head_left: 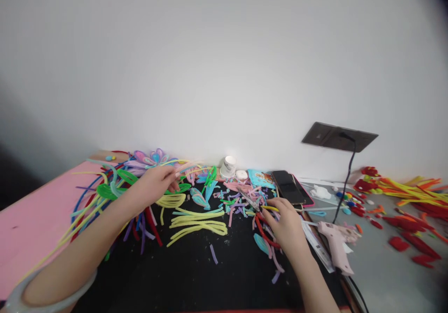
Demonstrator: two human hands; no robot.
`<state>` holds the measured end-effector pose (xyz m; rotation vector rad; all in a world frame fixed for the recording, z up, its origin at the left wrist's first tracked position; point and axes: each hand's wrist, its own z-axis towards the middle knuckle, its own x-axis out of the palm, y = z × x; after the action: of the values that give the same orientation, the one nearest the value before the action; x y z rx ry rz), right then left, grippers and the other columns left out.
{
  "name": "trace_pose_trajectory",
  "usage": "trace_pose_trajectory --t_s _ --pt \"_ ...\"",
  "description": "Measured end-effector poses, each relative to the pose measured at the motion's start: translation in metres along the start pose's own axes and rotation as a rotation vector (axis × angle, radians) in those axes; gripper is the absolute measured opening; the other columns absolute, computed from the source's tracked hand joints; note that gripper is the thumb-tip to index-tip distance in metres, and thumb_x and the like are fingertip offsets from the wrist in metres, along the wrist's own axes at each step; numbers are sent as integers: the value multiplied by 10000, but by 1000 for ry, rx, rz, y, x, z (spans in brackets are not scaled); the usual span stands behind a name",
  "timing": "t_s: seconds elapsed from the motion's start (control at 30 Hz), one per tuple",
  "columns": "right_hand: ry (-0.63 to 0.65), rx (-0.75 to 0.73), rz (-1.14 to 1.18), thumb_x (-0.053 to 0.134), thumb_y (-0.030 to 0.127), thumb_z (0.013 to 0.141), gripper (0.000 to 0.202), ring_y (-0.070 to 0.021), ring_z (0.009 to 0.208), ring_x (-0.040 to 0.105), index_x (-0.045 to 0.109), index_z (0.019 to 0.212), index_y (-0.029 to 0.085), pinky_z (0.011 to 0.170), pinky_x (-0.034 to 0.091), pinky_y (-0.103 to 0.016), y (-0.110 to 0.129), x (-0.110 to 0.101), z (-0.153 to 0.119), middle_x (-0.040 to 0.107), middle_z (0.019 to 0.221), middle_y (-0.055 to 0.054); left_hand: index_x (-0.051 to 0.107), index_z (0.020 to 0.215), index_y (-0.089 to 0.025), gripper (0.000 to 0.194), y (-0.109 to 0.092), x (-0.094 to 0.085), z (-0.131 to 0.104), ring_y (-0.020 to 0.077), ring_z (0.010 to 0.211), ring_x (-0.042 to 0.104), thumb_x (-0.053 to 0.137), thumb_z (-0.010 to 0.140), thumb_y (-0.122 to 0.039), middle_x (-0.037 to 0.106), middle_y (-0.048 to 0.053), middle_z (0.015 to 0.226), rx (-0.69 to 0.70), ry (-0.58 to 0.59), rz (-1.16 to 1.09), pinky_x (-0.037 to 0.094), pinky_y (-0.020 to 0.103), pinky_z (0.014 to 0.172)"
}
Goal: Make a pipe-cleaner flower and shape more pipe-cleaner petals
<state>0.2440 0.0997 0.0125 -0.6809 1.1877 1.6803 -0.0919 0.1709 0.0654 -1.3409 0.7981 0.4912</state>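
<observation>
My left hand (161, 181) reaches over the heap at the back left. Its fingers are pinched on pale pink pipe cleaners (187, 166) that stick out to the right. My right hand (286, 223) is curled round the yellow and black handle of a metal hand tool (270, 208). The tool's silvery end points up and left over short cut pipe cleaner pieces (233, 203); I cannot tell whether it is scissors or pliers. Between my hands lie a bundle of yellow pipe cleaners (199, 222) and a blue and pink looped petal shape (200, 196). Red and pink pipe cleaners (268, 238) lie beside my right hand.
Against the wall stand a white cup (228, 166), a white case (241, 175) and a blue packet (261, 178). A dark phone (290, 187) lies to their right. The pink glue gun (336, 247) has a black cord (346, 187) running to the wall socket (339, 136).
</observation>
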Motion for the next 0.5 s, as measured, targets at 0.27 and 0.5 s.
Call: trace_pose_trajectory --t_s 0.27,0.5 --pt "98 -636 180 492 260 885 358 -274 1200 424 487 1236 189 987 347 -461 110 -29 0 544 1217 -131 543 703 -205 225 -55 5 -47 141 605 549 368 845 -212 612 4 665 347 274 278 358 238 564" --pt "555 -552 238 336 269 961 269 -133 650 539 552 827 180 590 379 -219 121 -28 -7 593 744 -23 563 759 -222 294 -56 20 -75 125 657 572 316 918 -241 632 -20 715 408 349 155 371 215 593"
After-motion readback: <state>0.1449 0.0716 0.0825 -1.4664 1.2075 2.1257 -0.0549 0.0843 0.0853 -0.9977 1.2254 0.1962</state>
